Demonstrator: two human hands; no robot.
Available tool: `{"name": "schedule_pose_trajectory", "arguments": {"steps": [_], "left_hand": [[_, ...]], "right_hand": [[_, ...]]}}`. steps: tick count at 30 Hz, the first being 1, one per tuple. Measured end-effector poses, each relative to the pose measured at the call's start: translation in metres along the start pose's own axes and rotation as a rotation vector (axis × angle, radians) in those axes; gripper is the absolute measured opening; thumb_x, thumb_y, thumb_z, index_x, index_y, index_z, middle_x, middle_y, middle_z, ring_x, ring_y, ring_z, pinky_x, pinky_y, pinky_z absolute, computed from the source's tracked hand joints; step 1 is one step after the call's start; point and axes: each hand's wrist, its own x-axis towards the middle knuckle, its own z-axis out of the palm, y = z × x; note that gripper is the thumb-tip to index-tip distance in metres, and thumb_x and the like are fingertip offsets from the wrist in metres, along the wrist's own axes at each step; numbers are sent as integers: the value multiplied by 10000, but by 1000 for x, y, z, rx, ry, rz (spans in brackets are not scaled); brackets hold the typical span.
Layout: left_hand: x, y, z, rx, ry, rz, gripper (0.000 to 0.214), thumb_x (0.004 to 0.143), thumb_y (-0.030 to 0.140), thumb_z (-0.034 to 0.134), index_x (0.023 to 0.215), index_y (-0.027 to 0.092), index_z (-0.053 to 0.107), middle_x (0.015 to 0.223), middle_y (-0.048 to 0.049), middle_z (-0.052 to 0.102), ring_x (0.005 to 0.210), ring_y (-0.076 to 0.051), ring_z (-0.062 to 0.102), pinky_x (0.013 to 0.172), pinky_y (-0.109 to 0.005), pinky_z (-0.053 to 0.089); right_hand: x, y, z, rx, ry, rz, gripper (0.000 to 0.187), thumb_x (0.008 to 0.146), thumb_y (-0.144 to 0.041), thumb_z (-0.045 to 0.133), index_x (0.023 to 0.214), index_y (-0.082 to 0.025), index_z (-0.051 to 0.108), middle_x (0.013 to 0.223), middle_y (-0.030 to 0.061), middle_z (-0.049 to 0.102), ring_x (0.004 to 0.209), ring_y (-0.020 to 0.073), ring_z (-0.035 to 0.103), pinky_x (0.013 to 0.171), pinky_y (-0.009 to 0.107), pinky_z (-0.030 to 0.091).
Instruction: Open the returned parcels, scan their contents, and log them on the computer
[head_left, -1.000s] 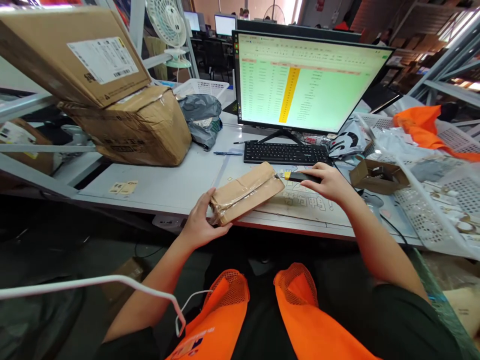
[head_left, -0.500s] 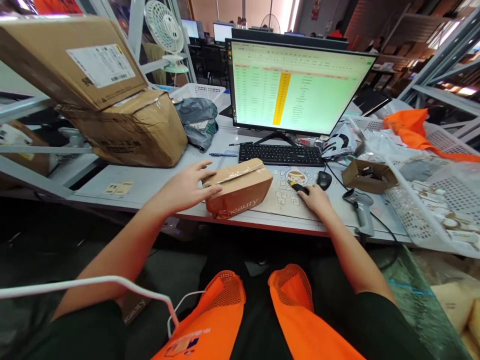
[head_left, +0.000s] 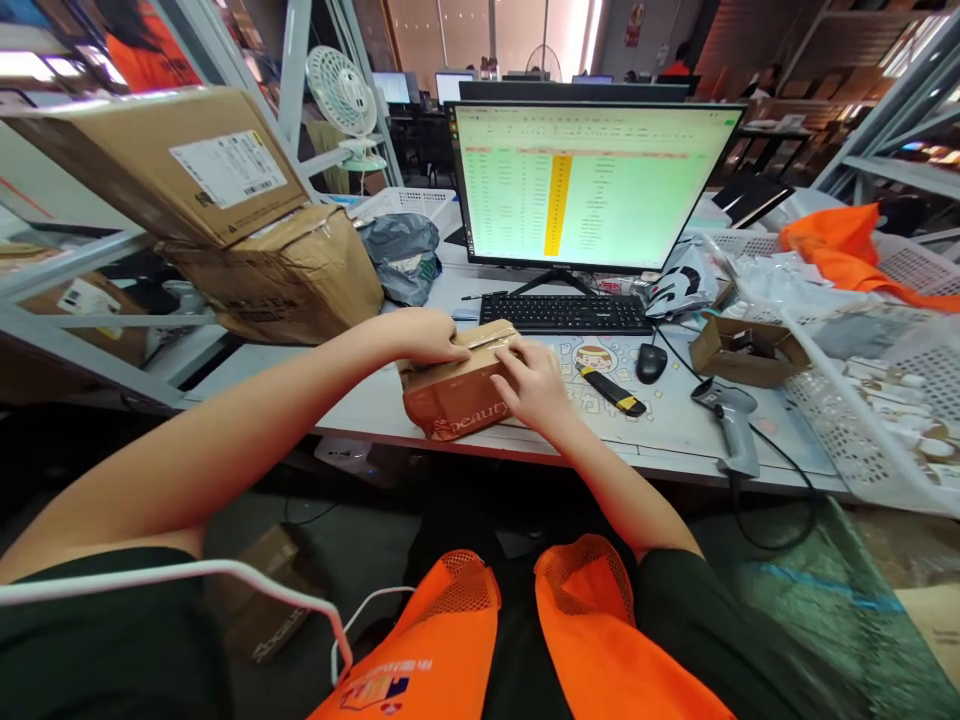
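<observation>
A small taped brown carton [head_left: 454, 400] with "beauty" printed on its side stands at the front edge of the white desk [head_left: 360, 395]. My left hand [head_left: 424, 335] lies over the carton's top left, fingers curled on the flap. My right hand [head_left: 532, 385] presses on the top right edge, fingers bent against the tape seam. A black and yellow utility knife [head_left: 613, 391] lies loose on the printed desk mat, just right of my right hand.
Behind the carton are a keyboard [head_left: 564, 311], a lit monitor [head_left: 581, 185], a mouse [head_left: 650, 362] and a barcode scanner [head_left: 731, 420]. Large cartons [head_left: 277, 265] stand at the left. An open small box [head_left: 746, 350] and white baskets [head_left: 870, 400] fill the right.
My right hand has let go of the utility knife, which now lies on the mat, and moved left onto the carton. My left hand has closed down on the carton's top.
</observation>
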Motion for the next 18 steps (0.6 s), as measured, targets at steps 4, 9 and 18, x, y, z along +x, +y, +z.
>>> {"name": "schedule_pose_trajectory", "arguments": {"steps": [4, 9, 18], "left_hand": [[-9, 13, 6, 138, 124, 135, 530, 1011, 465, 382, 1210, 146, 756, 984, -177, 769, 851, -313, 715, 769, -364, 490], [-1, 0, 6, 48, 155, 104, 502, 1032, 376, 347, 1254, 128, 723, 1011, -188, 756, 910, -325, 720, 844, -381, 523], [39, -73, 49, -715, 95, 40, 739, 885, 770, 485, 1389, 279, 712, 1277, -75, 743, 1123, -273, 684, 966, -323, 565]], "right_hand": [[-12, 8, 8, 20, 69, 31, 340, 1061, -403, 538, 1303, -233, 705, 1343, 153, 652, 1295, 322, 552, 1118, 505, 409], [-21, 11, 16, -9, 83, 38, 314, 1063, -397, 545, 1259, -235, 729, 1338, 142, 646, 1275, 306, 552, 1095, 468, 407], [-13, 5, -15, -43, -65, -14, 277, 1021, -458, 634, 1090, -229, 775, 1290, 136, 693, 1237, 318, 582, 1073, 504, 374]]}}
